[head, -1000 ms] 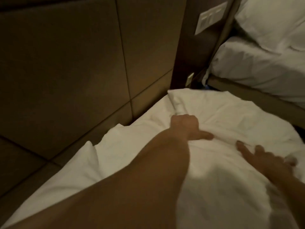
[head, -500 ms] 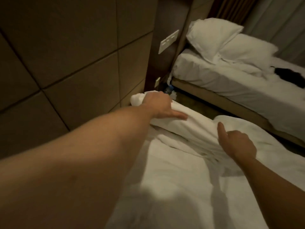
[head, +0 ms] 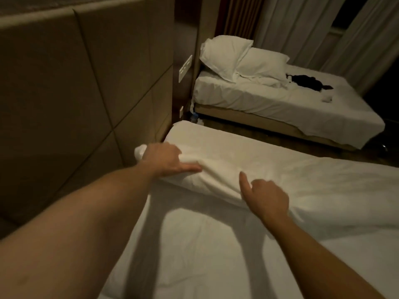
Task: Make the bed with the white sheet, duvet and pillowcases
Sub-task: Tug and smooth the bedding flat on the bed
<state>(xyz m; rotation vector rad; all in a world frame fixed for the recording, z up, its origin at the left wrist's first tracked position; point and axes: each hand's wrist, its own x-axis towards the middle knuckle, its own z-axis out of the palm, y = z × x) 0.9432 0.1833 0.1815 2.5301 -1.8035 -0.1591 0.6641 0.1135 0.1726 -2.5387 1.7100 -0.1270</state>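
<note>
The near bed is covered in white bedding. A thick fold of the white duvet (head: 218, 175) runs across it near the head end, over the flat white sheet (head: 194, 251) closer to me. My left hand (head: 166, 158) grips the fold's left end close to the padded headboard, thumb pressed along the fabric. My right hand (head: 266, 198) grips the same fold further right, fingers curled into the cloth and thumb pointing up. The far corner of the mattress (head: 185, 130) shows beyond the fold.
A padded brown headboard wall (head: 75, 93) runs along the left. A second bed (head: 291, 104) stands beyond a narrow floor gap, with two white pillows (head: 224, 52) and a black item (head: 306, 82) on it. A switch panel (head: 185, 67) and curtains (head: 302, 24) lie behind.
My view has lifted from the headboard corner to the whole room. My right hand went from lying flat to gripping the fold, and my left hand has carried the fabric's end toward the headboard.
</note>
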